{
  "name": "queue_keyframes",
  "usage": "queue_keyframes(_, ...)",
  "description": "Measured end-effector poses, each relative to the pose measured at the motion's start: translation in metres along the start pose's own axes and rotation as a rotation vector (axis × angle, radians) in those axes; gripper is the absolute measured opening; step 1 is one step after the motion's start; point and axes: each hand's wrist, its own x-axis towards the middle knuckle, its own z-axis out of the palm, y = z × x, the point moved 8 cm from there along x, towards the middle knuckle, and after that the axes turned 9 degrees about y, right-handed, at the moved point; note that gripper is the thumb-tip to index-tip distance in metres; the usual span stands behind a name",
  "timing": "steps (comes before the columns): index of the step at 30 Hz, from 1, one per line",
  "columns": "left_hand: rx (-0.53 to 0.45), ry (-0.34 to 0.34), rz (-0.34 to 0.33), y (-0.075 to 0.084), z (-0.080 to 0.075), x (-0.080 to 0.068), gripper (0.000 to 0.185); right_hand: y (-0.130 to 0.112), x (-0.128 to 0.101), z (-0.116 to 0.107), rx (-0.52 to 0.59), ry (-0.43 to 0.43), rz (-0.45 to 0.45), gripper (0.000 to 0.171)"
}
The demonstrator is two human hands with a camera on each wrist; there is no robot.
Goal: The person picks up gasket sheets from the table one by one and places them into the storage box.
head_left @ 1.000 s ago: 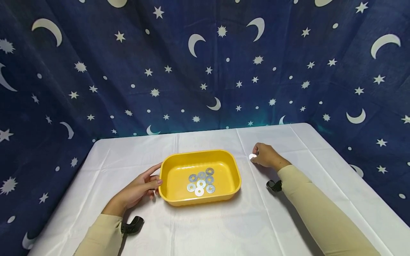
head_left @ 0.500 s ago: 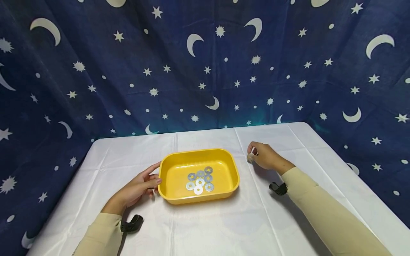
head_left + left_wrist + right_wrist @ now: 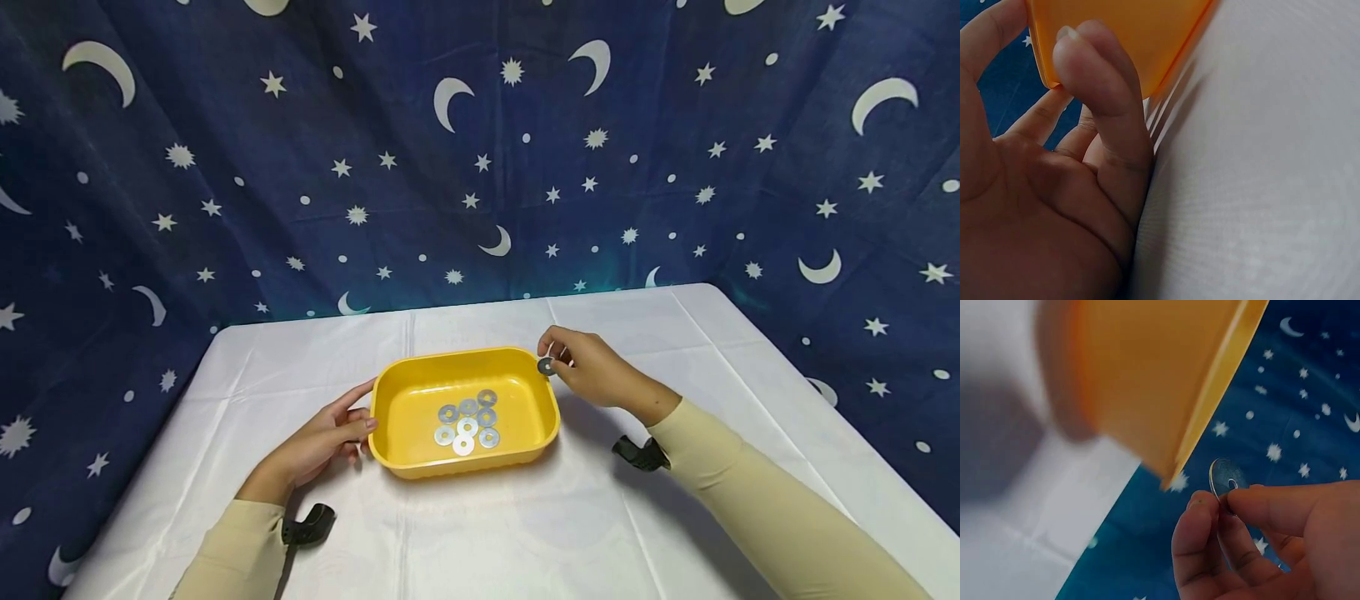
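A yellow plastic tray point(image 3: 402, 400) stands on the table with several flat metal washers point(image 3: 467, 426) lying on its floor. At the tray's left end my left hand point(image 3: 318, 446) touches the rim and outer wall, its fingers loosely bent. In the left wrist view, the palm and a curled finger point(image 3: 1100, 81) show beside the tray wall. My right hand point(image 3: 596, 371) pinches a single washer point(image 3: 1229, 481) between thumb and fingers. That washer hangs at the tray's far right corner, above the rim in the right wrist view; the head view cannot tell whether it touches.
A white cloth covers the table point(image 3: 480, 542). Behind it hangs a dark blue curtain point(image 3: 420, 158) with moons and stars. A black band point(image 3: 309, 525) sits at the left wrist and another black band point(image 3: 641, 452) at the right.
My right hand has carried its washer leftward from the table at the right up to the tray's right rim. My left hand stays at the tray, and the washers inside have not moved.
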Motion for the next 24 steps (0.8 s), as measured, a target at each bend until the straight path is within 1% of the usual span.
queue_keyframes(5, 0.003, 0.006, -0.008, 0.000, 0.000, 0.000, 0.075, -0.022, 0.002, 0.016, 0.000, -0.050, -0.039, 0.015)
queue_keyframes(10, 0.002, -0.006, 0.005, 0.000, 0.000, 0.000, 0.076, -0.035, 0.007, 0.035, -0.002, -0.089, -0.071, 0.015)
queue_keyframes(13, 0.006, -0.010, 0.016, 0.002, 0.000, 0.000, 0.076, -0.038, 0.009, 0.044, -0.003, -0.105, -0.076, 0.014)
queue_keyframes(18, 0.010, -0.003, 0.012, 0.004, -0.001, 0.000, 0.076, -0.041, 0.011, 0.055, -0.016, -0.128, -0.091, 0.014)
queue_keyframes(24, 0.003, -0.008, 0.010, 0.005, 0.001, -0.002, 0.076, -0.043, 0.009, 0.063, -0.049, -0.156, -0.142, 0.014)
